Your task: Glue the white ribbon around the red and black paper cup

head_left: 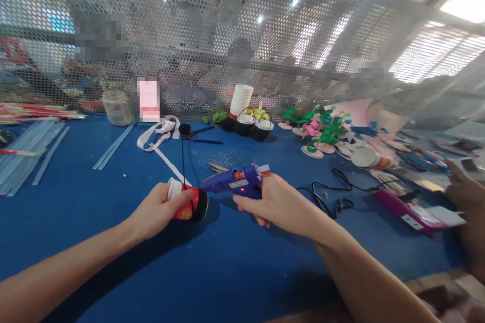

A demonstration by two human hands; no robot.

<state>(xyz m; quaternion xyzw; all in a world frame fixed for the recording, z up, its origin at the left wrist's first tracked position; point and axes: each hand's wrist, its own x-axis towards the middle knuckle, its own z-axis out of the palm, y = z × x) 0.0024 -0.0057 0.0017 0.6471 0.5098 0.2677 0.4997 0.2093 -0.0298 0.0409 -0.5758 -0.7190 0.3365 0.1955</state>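
My left hand (161,207) is closed around a red paper cup (187,211), which lies on its side above the blue table. Black yarn (183,156) is wound on the cup's end and runs up to a small black ball of yarn (184,129). In my right hand (271,199) is a blue hot glue gun (231,181), gripped by its handle, with a small red light showing. Its nozzle points left and meets the cup near the black wrapping; whether it touches cannot be made out. A white ribbon (168,161) trails behind the cup.
Clear glue sticks (28,154) lie at the left. Black-wrapped cups (262,130) and a cup stack (241,100) stand at the back. Green and pink craft pieces (322,133) sit to the right. Beyond the cord is a purple power strip (413,214), near another person's hand (462,186).
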